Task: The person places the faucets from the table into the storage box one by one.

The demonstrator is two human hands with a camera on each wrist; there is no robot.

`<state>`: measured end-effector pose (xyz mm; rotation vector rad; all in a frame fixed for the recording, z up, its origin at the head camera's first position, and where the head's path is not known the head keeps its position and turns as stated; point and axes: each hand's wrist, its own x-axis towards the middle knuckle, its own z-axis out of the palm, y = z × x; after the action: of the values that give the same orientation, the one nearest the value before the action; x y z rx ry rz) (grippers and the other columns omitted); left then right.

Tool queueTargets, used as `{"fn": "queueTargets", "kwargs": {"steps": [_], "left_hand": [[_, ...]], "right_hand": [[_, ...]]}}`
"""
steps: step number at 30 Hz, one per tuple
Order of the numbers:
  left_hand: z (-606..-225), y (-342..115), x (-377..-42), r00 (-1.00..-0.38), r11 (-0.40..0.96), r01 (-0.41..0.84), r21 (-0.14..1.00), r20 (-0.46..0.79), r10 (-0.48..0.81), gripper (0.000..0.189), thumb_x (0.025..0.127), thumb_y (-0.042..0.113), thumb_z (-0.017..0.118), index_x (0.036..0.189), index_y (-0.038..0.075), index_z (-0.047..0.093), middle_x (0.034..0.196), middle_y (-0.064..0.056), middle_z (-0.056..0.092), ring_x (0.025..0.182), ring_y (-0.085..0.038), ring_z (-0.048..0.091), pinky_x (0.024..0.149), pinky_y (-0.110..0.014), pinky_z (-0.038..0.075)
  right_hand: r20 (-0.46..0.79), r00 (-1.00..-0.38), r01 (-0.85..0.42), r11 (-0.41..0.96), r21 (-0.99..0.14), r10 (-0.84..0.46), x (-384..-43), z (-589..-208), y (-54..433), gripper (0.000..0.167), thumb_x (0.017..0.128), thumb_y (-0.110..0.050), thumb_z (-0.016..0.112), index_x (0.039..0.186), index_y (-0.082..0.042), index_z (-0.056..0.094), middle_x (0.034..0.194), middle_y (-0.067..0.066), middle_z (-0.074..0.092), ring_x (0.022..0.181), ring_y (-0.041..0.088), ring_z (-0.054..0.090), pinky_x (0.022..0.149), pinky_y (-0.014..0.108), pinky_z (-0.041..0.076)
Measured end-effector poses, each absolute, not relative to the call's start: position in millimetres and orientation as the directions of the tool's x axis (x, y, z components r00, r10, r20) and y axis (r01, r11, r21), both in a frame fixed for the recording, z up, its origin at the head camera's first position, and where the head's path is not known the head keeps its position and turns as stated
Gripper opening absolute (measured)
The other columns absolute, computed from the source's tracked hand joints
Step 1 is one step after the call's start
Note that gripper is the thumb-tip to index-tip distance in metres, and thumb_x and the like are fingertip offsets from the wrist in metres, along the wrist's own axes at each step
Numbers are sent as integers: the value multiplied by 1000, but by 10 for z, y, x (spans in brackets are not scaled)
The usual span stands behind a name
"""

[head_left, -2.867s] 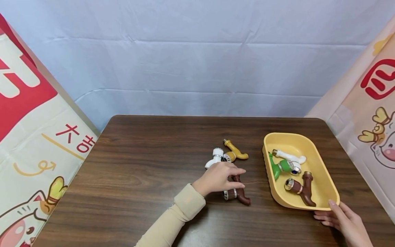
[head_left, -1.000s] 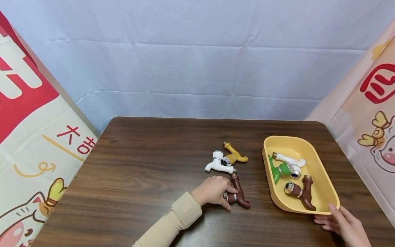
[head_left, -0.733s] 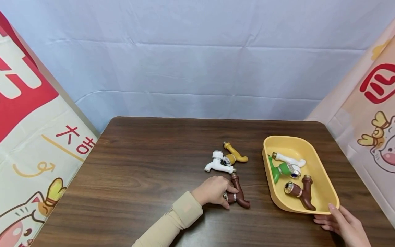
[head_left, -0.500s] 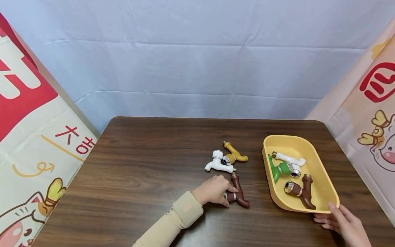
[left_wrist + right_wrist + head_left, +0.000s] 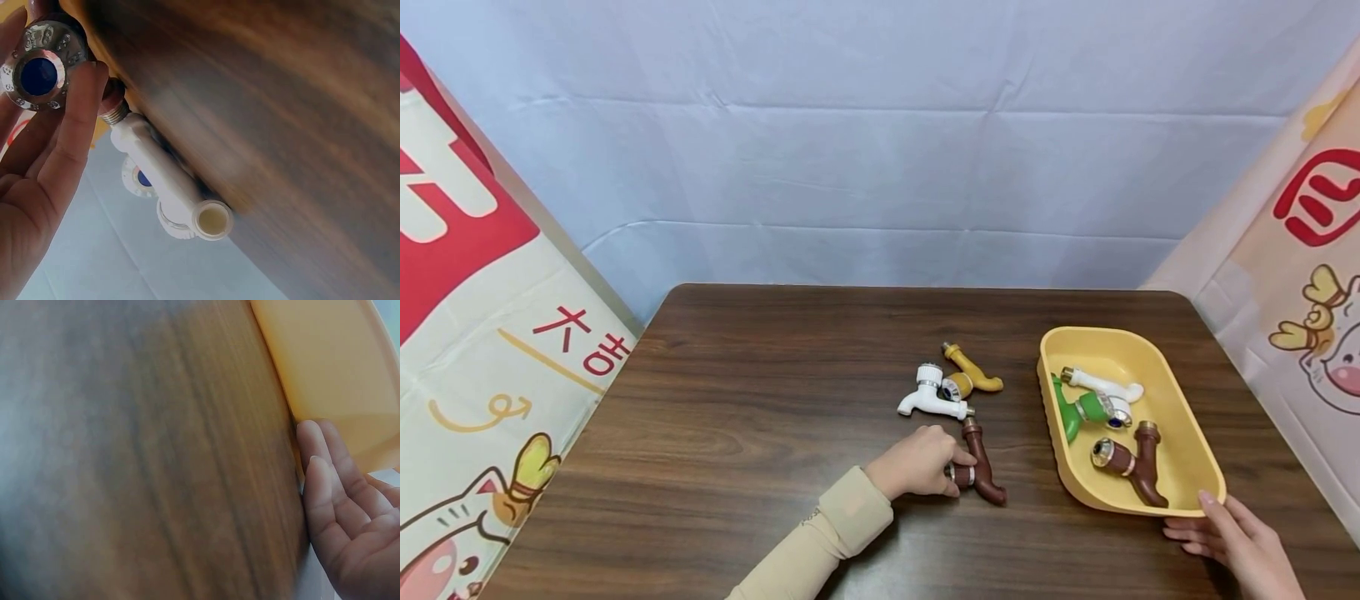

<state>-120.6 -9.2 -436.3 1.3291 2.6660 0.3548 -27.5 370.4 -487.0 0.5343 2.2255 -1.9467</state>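
My left hand [image 5: 917, 462] pinches the ribbed knob of a brown faucet [image 5: 988, 475] lying on the table, its spout pointing toward the near right. In the left wrist view, the knob's chrome cap with a blue centre [image 5: 39, 76] shows between thumb and fingers. A white faucet [image 5: 934, 405] lies just beyond, its threaded end close to the brown one's, and a yellow faucet [image 5: 976, 373] lies behind it. At the right, my right hand [image 5: 1247, 533] holds the near right corner of a yellow plastic basin [image 5: 1195, 433], thumb on the rim and fingers against the outside wall.
Inside the basin lie a white faucet [image 5: 1105, 385], a green faucet [image 5: 1078, 410] and a brown faucet [image 5: 1142, 471]. The dark wood table [image 5: 760, 400] ends at a pale cloth backdrop [image 5: 880, 167], with printed cloths at both sides.
My left hand has come down from over the white faucet toward the near side and taken hold of the brown faucet's knob. My right hand stays at the basin's corner.
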Motion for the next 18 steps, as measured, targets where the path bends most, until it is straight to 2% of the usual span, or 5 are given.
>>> {"fn": "queueTargets", "kwargs": {"steps": [3,9,18], "left_hand": [[-4354,-92,-1195,-605,587,763,271,-20,796,45,65,26,80,109,20,69,97,7,67,80,-5,59,73,-16,44],[-4333,-94,-1175,-616,595,753,281,-18,788,45,65,28,80,109,20,69,97,8,67,82,-6,59,75,-16,43],[-4278,-105,-1180,-601,569,763,308,11,799,43,70,28,78,110,17,68,98,6,67,82,-1,59,74,-14,43]], "right_hand": [[-323,-931,343,101,-934,168,-275,-4870,3706,16,96,-35,42,103,-21,42,67,4,68,64,13,66,54,31,52],[-348,-921,375,147,-915,176,-292,-4839,3702,36,96,-37,40,109,-4,38,67,5,68,65,13,66,55,32,52],[-343,-923,365,112,-924,175,-289,-4861,3712,29,96,-37,41,107,-10,39,67,4,68,64,13,66,54,32,52]]}}
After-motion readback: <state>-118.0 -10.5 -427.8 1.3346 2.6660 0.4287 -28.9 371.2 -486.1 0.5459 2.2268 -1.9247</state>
